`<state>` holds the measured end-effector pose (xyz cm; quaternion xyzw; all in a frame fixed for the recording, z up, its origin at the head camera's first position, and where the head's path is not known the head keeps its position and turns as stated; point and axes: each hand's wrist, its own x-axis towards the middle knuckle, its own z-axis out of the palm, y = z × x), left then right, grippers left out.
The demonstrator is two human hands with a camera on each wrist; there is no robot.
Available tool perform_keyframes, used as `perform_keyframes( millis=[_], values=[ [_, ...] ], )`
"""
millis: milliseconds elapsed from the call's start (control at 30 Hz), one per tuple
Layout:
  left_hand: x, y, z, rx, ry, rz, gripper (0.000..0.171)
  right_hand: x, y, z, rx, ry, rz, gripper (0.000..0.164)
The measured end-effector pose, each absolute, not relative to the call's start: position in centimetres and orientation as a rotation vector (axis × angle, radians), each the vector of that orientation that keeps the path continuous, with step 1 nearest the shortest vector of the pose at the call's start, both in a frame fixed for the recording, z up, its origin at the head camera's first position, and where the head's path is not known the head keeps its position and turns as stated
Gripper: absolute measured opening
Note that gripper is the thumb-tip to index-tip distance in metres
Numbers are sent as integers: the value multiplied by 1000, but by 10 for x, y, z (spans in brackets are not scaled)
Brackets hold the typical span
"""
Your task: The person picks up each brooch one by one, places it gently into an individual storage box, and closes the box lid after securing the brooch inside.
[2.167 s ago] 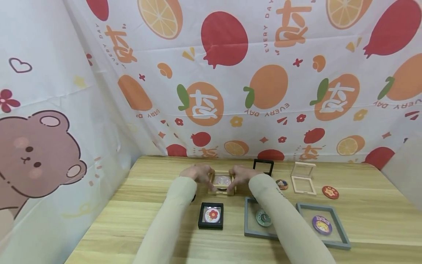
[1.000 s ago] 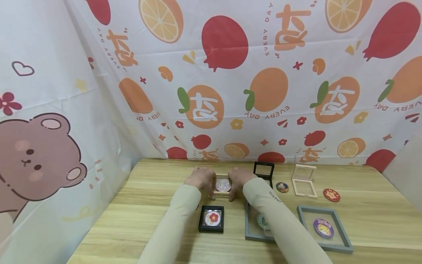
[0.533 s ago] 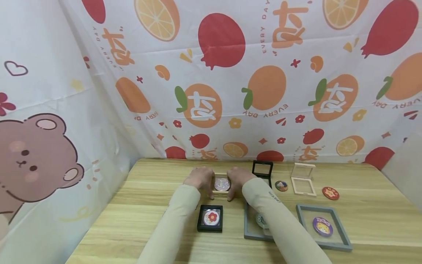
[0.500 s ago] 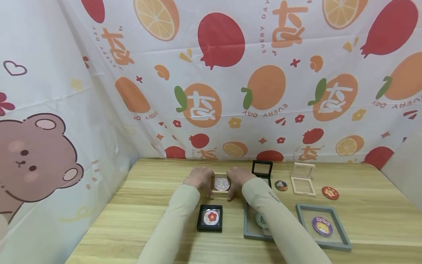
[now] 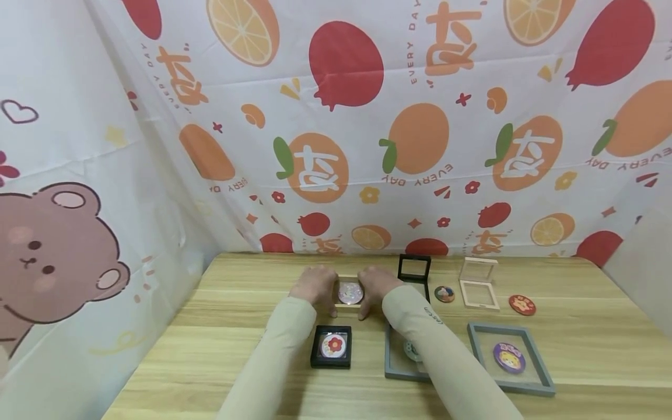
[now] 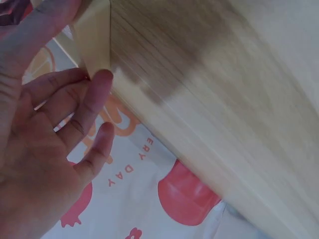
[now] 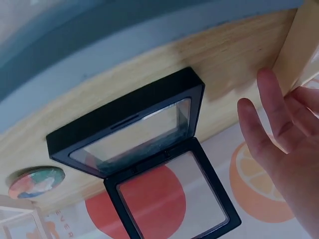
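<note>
Looking past the backdrop (image 5: 362,135), lettered "EVERY DAY", I see the tabletop (image 5: 236,326); towards its far edge, left of middle, the left hand (image 5: 315,284) and right hand (image 5: 376,283) grasp opposite sides of a pale wooden frame (image 5: 349,305), a glittery disc (image 5: 350,293) inside. I judge this step as steadying; next calls for even pressure. I cannot read the sleeve print (image 5: 433,316)

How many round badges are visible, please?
6: pearly badge in held frame, flower badge in black frame, green badge and purple badge in gray frames, colourful badge and red badge on the table; more may be hidden.
</note>
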<state>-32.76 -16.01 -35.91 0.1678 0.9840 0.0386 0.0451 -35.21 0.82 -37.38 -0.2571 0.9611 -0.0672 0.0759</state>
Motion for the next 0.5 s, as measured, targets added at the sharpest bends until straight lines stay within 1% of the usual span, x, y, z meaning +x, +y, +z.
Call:
perform_keyframes(
  millis=[233, 500],
  values=[
    [-321, -159, -363, 487, 3005, 207, 39, -350, 11, -378, -783, 2870, -224, 55],
    [-329, -161, -364, 534, 2990, 134, 39, -349, 11, -376, -758, 2866, -267, 55]
  ],
)
